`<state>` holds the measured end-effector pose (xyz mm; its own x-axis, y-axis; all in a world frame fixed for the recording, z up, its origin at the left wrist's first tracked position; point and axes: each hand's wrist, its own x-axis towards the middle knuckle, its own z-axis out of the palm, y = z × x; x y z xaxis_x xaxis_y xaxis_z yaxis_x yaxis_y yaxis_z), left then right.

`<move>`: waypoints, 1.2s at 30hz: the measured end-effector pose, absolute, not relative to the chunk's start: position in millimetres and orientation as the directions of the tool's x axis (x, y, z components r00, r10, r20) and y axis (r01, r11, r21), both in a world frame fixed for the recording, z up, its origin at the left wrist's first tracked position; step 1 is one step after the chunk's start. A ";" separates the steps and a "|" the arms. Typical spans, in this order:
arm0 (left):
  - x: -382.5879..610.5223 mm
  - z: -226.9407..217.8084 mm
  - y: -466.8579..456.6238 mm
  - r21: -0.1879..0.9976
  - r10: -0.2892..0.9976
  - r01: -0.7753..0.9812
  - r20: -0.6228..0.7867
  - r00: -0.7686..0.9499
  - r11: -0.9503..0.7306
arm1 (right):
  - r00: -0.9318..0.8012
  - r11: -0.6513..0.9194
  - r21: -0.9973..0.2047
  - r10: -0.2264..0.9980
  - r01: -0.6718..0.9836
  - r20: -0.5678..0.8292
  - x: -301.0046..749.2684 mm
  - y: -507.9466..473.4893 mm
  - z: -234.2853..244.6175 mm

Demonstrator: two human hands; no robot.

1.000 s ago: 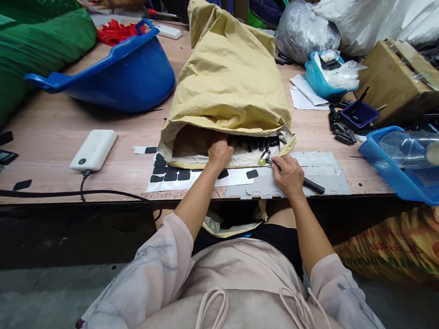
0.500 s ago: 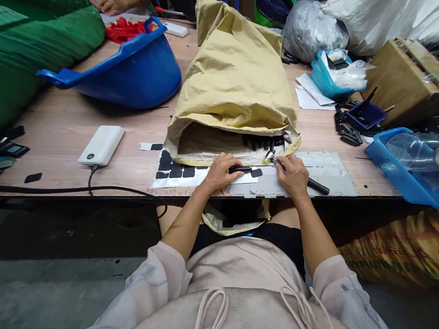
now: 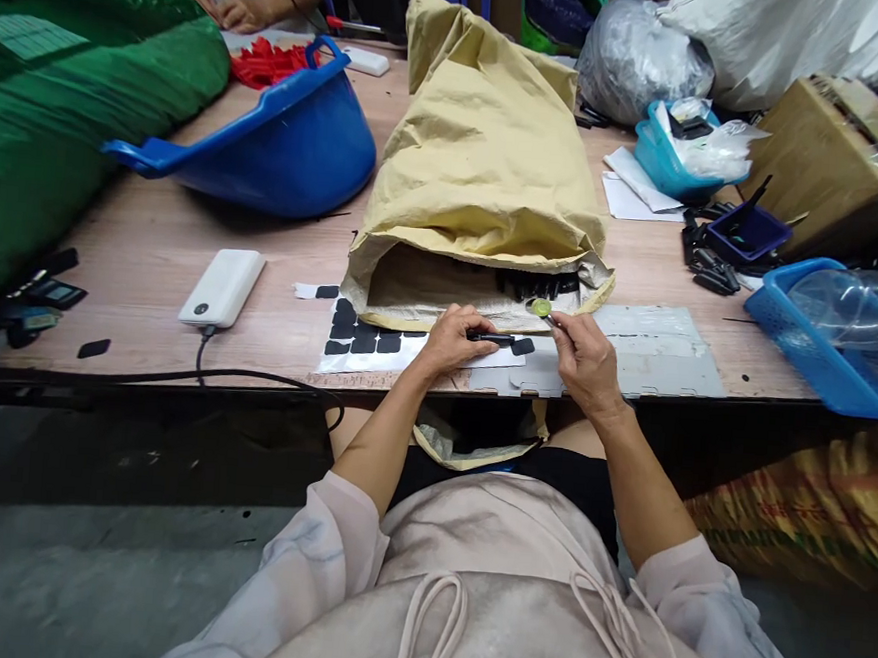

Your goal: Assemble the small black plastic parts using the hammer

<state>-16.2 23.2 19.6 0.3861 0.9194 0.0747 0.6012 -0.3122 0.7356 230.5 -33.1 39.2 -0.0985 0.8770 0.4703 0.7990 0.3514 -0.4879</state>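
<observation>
My left hand (image 3: 453,339) is closed on a thin black plastic strip (image 3: 496,338) that lies across a white backing sheet (image 3: 377,350) covered with black adhesive pads. My right hand (image 3: 585,356) grips a small hammer-like tool; its yellow-green head (image 3: 541,307) is lifted near the mouth of the tan paper sack (image 3: 487,172). More black strips (image 3: 536,283) lie inside the sack's opening. A grey metal plate (image 3: 648,349) lies under and to the right of my right hand.
On the wooden table: white power bank (image 3: 222,287) with cable, tilted blue basin (image 3: 279,137), blue baskets (image 3: 821,336), purple tray (image 3: 746,233), cardboard box (image 3: 827,156), green sack (image 3: 63,112) at left. Another person's hands (image 3: 236,9) rest at the far edge.
My left hand came out of the sack with a black strip and set it on the sheet. My right hand has raised the tool, so its handle no longer lies on the plate.
</observation>
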 end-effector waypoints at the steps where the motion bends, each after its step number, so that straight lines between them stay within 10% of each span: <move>1: -15.6 19.5 23.2 0.737 0.922 0.603 0.072 0.380 -0.306 | -0.128 0.388 -0.516 0.875 0.764 0.468 223.7 -36.5 41.3; 36: -13.2 18.6 22.8 0.709 0.926 0.629 0.089 0.367 -0.317 | -0.103 0.293 -0.340 0.872 0.894 0.479 238.7 -26.5 34.7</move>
<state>-13.2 22.8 18.6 0.3667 0.9260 0.0891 0.6292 -0.3174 0.7094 238.7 -26.5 34.7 -0.1034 0.8716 0.4792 0.8936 0.2930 -0.3400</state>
